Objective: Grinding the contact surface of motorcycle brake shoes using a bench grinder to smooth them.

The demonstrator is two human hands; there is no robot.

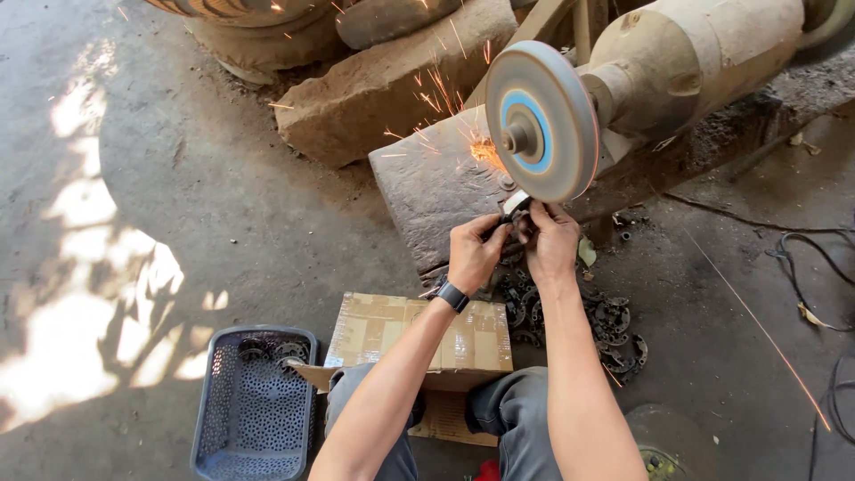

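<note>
Head: metal part [516, 205] between both hands' grip

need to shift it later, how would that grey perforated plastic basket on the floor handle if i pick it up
The grey perforated plastic basket probably lifts easily: thin holed walls, only a few dark metal parts inside. Those parts sit at one end, so it may tip that way. The walls might flex slightly.

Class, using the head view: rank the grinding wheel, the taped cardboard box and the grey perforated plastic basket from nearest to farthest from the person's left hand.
From the left hand:
1. Round grey grinding wheel with a blue ring, just above, to the right.
2. Brown taped cardboard box, below, by the knees.
3. Grey perforated plastic basket, far lower left on the floor.
</note>
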